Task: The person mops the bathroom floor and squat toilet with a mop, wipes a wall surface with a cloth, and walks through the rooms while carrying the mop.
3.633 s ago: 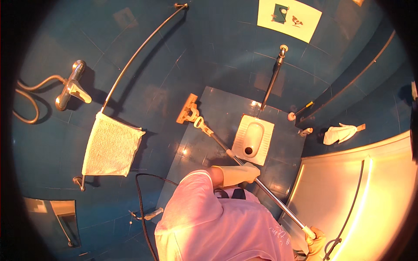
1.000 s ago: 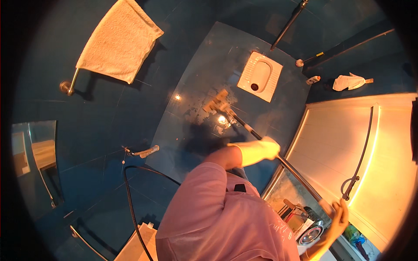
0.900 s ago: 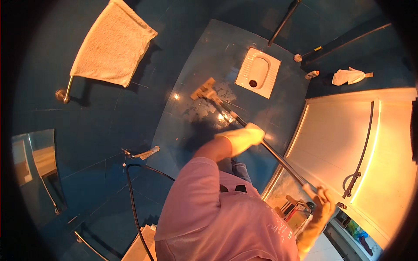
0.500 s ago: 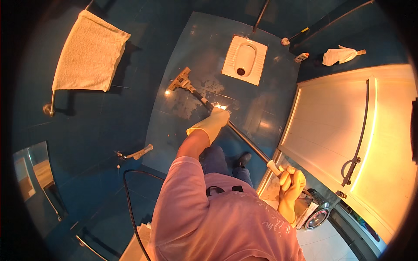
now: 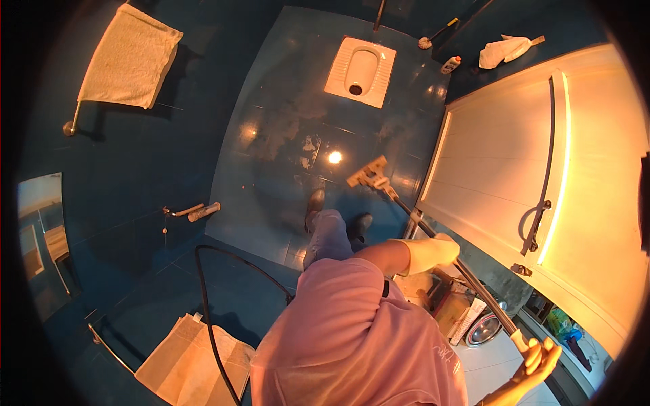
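Note:
A mop with a long metal pole and a short, wide head slants across in front of me. Its head is over the dark floor tiles, near the white door frame. My left hand, in a pale yellow glove, is closed round the pole partway up. My right hand, also gloved, has its fingers bent round the pale grip at the pole's upper end. Wet patches glisten on the floor tiles beyond my feet.
A white squat toilet is set in the far floor, with a toilet brush and a bottle to its right. A white door stands at right. A black hose loops at left; a towel hangs on the wall.
The mop head has swung from the left floor toward the door at right, drawn nearer to me. Both hands have shifted right with the pole, and my body has turned.

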The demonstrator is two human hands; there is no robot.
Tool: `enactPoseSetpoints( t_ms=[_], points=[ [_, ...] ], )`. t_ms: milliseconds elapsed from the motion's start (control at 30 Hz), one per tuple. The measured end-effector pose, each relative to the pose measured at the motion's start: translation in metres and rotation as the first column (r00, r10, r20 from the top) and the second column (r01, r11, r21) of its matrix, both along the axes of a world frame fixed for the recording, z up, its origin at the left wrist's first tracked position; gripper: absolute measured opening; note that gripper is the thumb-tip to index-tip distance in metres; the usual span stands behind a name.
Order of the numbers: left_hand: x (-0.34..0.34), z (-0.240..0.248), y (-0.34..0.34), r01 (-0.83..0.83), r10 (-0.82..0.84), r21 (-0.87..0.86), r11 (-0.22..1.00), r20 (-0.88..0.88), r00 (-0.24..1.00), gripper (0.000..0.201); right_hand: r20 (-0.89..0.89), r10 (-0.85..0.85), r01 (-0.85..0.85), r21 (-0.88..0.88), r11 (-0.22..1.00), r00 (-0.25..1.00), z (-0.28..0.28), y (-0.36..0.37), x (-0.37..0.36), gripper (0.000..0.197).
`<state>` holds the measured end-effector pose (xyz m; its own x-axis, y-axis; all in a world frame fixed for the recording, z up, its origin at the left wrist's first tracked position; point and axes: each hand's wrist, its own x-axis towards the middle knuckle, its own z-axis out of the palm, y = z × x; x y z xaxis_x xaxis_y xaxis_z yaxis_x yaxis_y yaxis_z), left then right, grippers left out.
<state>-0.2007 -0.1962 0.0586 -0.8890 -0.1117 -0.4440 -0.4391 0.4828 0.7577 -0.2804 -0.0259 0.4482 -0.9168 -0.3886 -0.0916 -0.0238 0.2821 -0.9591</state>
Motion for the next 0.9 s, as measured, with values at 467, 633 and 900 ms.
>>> enactPoseSetpoints(
  t_ms=[467,633,900],
  points=[
    [0.296,-0.030,-0.106,-0.405,0.462,-0.253,0.878,0.235,0.855,0.011,0.396,0.725,-0.544,-0.483,0.686,0.563,-0.178,-0.089,0.029,0.027],
    [0.474,-0.095,-0.142,-0.528,0.657,-0.409,0.744,0.303,0.690,0.016,0.583,0.729,-0.578,-0.474,0.664,0.358,-0.229,-0.203,0.207,0.037],
    [0.541,-0.177,-0.123,-0.949,0.945,-0.273,0.157,0.320,0.065,0.014,0.402,0.891,-0.730,-0.541,0.419,0.213,-0.241,-0.236,0.305,0.035]
  ],
)
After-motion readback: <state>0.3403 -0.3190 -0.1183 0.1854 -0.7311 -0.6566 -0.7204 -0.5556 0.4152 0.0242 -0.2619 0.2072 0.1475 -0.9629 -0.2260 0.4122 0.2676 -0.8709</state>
